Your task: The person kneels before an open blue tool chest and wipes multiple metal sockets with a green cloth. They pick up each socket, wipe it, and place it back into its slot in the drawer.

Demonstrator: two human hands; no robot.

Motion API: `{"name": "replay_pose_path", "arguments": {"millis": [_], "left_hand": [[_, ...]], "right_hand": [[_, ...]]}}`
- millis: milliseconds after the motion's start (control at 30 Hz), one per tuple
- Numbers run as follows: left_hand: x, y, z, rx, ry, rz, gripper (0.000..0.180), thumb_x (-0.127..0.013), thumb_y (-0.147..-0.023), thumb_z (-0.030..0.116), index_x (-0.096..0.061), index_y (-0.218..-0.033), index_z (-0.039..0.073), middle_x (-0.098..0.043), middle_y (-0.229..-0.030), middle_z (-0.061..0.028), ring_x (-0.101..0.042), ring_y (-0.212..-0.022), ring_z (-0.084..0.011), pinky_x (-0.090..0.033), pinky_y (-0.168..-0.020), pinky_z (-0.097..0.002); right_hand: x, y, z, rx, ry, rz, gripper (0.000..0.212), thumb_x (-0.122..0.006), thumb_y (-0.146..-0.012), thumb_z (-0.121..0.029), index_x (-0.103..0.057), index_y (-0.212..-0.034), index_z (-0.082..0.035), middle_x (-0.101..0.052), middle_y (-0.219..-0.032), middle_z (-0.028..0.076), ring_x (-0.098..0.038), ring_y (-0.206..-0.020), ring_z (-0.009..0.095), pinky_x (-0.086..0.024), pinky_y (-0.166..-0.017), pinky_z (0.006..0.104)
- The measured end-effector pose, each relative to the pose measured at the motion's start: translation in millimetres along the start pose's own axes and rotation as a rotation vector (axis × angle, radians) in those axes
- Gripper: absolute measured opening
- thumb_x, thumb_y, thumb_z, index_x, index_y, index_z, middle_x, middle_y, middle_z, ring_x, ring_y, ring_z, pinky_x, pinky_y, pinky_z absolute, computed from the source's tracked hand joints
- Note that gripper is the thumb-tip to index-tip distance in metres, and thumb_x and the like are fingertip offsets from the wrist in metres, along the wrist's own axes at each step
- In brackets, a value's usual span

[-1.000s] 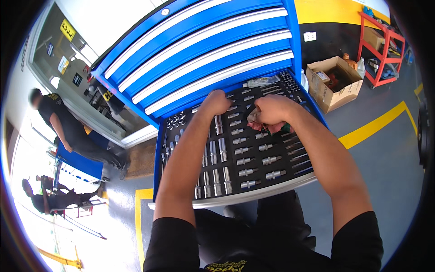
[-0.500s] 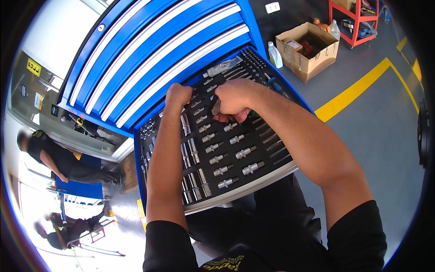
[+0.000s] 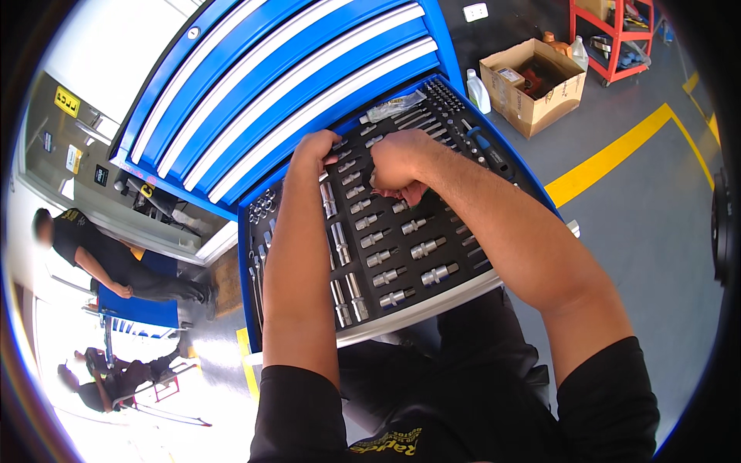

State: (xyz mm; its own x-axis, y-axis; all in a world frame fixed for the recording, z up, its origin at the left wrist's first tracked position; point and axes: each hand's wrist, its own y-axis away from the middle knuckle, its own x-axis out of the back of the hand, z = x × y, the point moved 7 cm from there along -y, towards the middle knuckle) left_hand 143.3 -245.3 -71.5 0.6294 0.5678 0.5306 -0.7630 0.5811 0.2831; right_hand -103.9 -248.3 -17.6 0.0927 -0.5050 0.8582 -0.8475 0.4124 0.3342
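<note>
An open tool drawer [image 3: 401, 317] with dark foam stretches in front of me, rows of silver sockets and bit sockets [image 3: 428, 247] set in its cutouts. My right hand [image 3: 401, 158] is closed on a crumpled pinkish-red rag [image 3: 411, 194] over the upper middle of the foam. To its left, my left hand [image 3: 316, 152] reaches over a column of small bit sockets, fingers curled together. Whatever its fingertips hold is too small and covered to make out. Long sockets [image 3: 340, 244] lie beside my left forearm, which hides part of the drawer's left side.
The blue cabinet [image 3: 255, 85] with white-edged drawers rises behind. A screwdriver [image 3: 478, 139] and a clear plastic packet [image 3: 395, 106] lie in the drawer. Right of it stand a white bottle [image 3: 478, 92], a cardboard box [image 3: 532, 104] and a red cart [image 3: 610, 46]. Other people are at far left.
The view has shifted slightly, so the drawer appears farther right. My left hand has moved a little farther away along the foam. My right hand, with the rag, is slightly farther left over the drawer.
</note>
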Motion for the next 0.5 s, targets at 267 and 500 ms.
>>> {"name": "replay_pose_path", "arguments": {"millis": [267, 500], "left_hand": [[5.0, 22.3, 7.5, 0.041, -0.21, -0.035, 0.017, -0.071, -0.093, 0.019, -0.065, -0.089, 0.004, -0.058, -0.073, -0.004, -0.054, -0.053, -0.0158, -0.055, -0.055, -0.0298], [5.7, -4.2, -6.2, -0.073, -0.081, 0.039, 0.025, -0.073, -0.091, 0.02, -0.071, -0.1, -0.003, -0.063, -0.088, -0.0093, -0.056, -0.068, -0.0191, -0.052, -0.061, -0.037]], "right_hand": [[-10.6, -24.4, 18.7, -0.015, -0.084, 0.078, 0.028, -0.067, -0.085, -0.039, -0.079, -0.083, -0.013, -0.079, -0.087, 0.008, -0.077, -0.085, 0.023, -0.06, -0.078, 0.0383], [-9.2, -25.8, 10.7, 0.024, -0.023, 0.073, 0.04, -0.068, -0.084, -0.042, -0.076, -0.1, -0.006, -0.078, -0.088, 0.012, -0.076, -0.088, 0.029, -0.06, -0.081, 0.0412]]}}
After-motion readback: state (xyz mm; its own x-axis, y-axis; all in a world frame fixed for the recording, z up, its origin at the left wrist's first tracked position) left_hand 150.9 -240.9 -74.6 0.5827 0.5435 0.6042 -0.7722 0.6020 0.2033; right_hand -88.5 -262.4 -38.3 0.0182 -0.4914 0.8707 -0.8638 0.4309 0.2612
